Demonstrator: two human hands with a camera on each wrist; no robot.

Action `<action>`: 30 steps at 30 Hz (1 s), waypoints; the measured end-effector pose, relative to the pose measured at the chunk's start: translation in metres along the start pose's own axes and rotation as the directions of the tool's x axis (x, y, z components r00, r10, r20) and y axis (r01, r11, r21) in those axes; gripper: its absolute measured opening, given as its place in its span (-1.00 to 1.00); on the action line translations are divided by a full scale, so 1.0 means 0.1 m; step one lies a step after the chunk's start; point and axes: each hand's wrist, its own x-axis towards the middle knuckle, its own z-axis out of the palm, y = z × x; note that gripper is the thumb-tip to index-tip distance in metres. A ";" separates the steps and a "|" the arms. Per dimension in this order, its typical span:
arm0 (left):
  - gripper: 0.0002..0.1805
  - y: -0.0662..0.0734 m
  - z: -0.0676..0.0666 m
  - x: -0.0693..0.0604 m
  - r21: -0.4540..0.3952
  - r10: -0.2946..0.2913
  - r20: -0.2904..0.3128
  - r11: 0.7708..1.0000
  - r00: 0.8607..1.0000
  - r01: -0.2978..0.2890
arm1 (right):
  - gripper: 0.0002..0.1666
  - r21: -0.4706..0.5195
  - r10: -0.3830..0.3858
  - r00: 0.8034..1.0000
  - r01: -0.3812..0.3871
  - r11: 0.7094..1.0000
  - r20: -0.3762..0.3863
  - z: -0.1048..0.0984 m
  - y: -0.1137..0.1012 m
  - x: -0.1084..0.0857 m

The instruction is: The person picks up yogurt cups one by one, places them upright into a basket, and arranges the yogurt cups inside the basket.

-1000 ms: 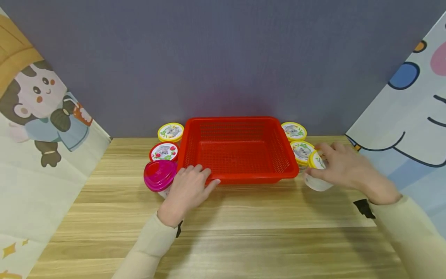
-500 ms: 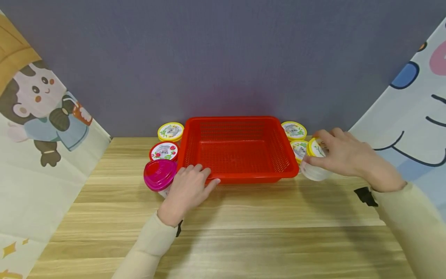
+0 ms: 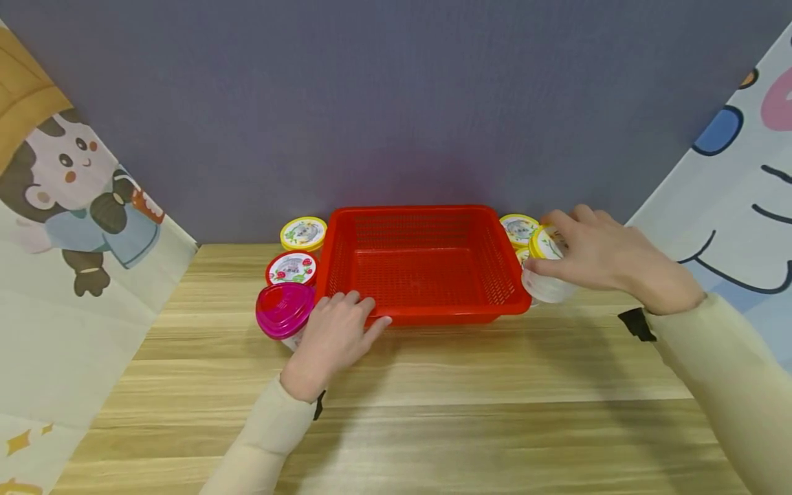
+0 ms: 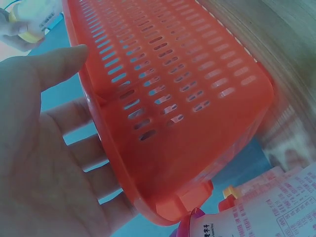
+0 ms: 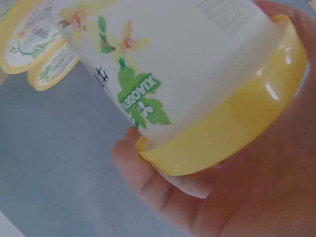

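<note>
My left hand lies over the near left corner of a red plastic basket. Its fingers extend over the rim and the thumb is spread along the front; the left wrist view has the palm outside the slotted wall. On the right, my right hand grips a white plastic tub with a yellow lid, thumb on the near side. Yellow flowers and green leaves decorate this tub in the right wrist view. Behind it stand two more yellow-lidded tubs, one mostly covered by the held tub.
Left of the basket stand a yellow-lidded tub, a red-lidded tub and a container with a magenta lid. All stand on a wooden table. A grey panel rises behind, with printed panels at both sides.
My right hand has carried the yellow-lidded tub leftward and farther back, so it covers more of the tubs behind. My left hand stays in place on the basket.
</note>
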 end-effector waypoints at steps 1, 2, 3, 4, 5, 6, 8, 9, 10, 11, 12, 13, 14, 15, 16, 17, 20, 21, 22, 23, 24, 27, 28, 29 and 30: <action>-0.56 0.00 0.00 0.00 -0.001 0.000 0.000 1.000 1.000 0.000 | -0.07 0.003 -0.004 1.000 0.004 1.000 0.000 -0.01 -0.01 0.02; -0.56 0.00 0.00 0.00 -0.001 0.000 0.000 1.000 1.000 0.000 | -0.08 0.005 -0.006 1.000 0.006 1.000 0.000 -0.03 -0.03 0.04; -0.56 0.00 0.00 0.00 -0.001 -0.001 0.000 1.000 1.000 0.001 | -0.09 0.008 -0.009 1.000 0.009 1.000 0.001 -0.04 -0.04 0.05; -0.56 0.00 0.01 0.00 -0.002 -0.001 -0.001 1.000 1.000 0.001 | -0.09 0.009 -0.010 1.000 0.010 1.000 0.001 -0.05 -0.05 0.07; -0.56 0.00 0.01 -0.01 -0.004 0.000 -0.003 1.000 1.000 0.000 | -0.10 0.012 -0.008 1.000 0.008 1.000 0.002 -0.07 -0.06 0.09; -0.56 0.00 0.01 -0.01 -0.003 0.001 -0.005 1.000 1.000 -0.001 | -0.10 0.013 -0.006 1.000 0.005 1.000 0.003 -0.08 -0.08 0.11; -0.57 0.00 0.01 -0.01 -0.002 0.002 -0.009 1.000 1.000 -0.002 | -0.10 0.013 0.000 1.000 -0.001 1.000 0.003 -0.11 -0.10 0.14; -0.57 0.00 0.02 -0.01 -0.001 0.003 -0.010 1.000 1.000 -0.003 | -0.10 0.013 0.004 1.000 -0.004 1.000 0.003 -0.13 -0.11 0.15; -0.57 0.00 0.02 -0.01 0.002 0.004 -0.012 1.000 1.000 -0.004 | -0.11 0.015 0.008 1.000 -0.008 1.000 0.004 -0.14 -0.13 0.17; -0.57 0.00 0.02 -0.01 0.006 0.004 -0.013 1.000 1.000 -0.004 | -0.11 0.016 0.013 1.000 -0.013 1.000 0.004 -0.15 -0.14 0.18; -0.56 0.00 0.02 -0.01 0.008 0.004 -0.014 1.000 1.000 -0.004 | -0.11 0.019 0.012 1.000 -0.012 1.000 0.004 -0.16 -0.15 0.20; -0.56 -0.01 0.02 -0.01 0.012 0.003 -0.015 1.000 1.000 -0.003 | -0.10 0.024 0.010 1.000 -0.010 1.000 0.004 -0.17 -0.16 0.22; -0.56 -0.01 0.02 -0.01 0.014 0.003 -0.015 1.000 1.000 -0.003 | -0.10 0.027 0.009 1.000 -0.009 1.000 0.006 -0.18 -0.18 0.23; -0.55 -0.01 0.02 -0.01 0.019 0.002 -0.014 1.000 1.000 -0.002 | -0.10 0.033 0.005 1.000 -0.005 0.999 0.007 -0.18 -0.18 0.25; -0.55 0.00 0.02 -0.01 0.019 0.001 -0.013 1.000 1.000 0.000 | -0.09 0.040 0.000 1.000 -0.001 0.999 0.008 -0.19 -0.19 0.26; -0.54 0.00 0.02 -0.01 0.017 -0.001 -0.011 1.000 1.000 0.001 | -0.08 0.045 -0.004 1.000 0.004 0.999 0.007 -0.19 -0.21 0.28; -0.54 0.01 0.01 -0.01 0.014 -0.004 -0.007 1.000 1.000 0.004 | -0.09 0.053 -0.010 1.000 0.010 0.999 0.006 -0.20 -0.24 0.32; -0.54 0.01 0.01 -0.01 0.013 -0.005 -0.006 1.000 1.000 0.005 | -0.09 0.054 -0.013 1.000 0.013 0.998 0.004 -0.20 -0.25 0.33; -0.54 0.01 0.01 -0.01 0.009 -0.006 -0.006 1.000 1.000 0.006 | -0.10 0.054 -0.015 1.000 0.015 0.998 0.001 -0.20 -0.26 0.35; -0.54 0.02 0.00 -0.02 0.007 -0.008 -0.005 1.000 1.000 0.008 | -0.10 0.052 -0.016 1.000 0.017 0.999 -0.004 -0.21 -0.27 0.36; -0.55 0.02 0.00 -0.02 0.007 -0.009 -0.005 1.000 1.000 0.009 | -0.11 0.051 -0.020 1.000 0.021 0.998 -0.008 -0.21 -0.28 0.38; -0.55 0.03 -0.01 -0.03 0.009 -0.012 -0.004 1.000 1.000 0.012 | -0.11 0.061 -0.031 0.999 0.032 0.998 -0.019 -0.21 -0.32 0.44; -0.55 0.03 -0.01 -0.03 0.010 -0.013 -0.004 1.000 1.000 0.013 | -0.10 0.064 -0.034 0.999 0.035 0.997 -0.020 -0.22 -0.33 0.46; -0.55 0.03 -0.01 -0.03 0.012 -0.013 -0.004 1.000 1.000 0.013 | -0.09 0.066 -0.037 0.999 0.038 0.997 -0.022 -0.22 -0.34 0.48; -0.55 0.03 -0.02 -0.04 0.013 -0.013 -0.005 1.000 1.000 0.013 | -0.08 0.069 -0.039 0.999 0.040 0.997 -0.023 -0.22 -0.35 0.49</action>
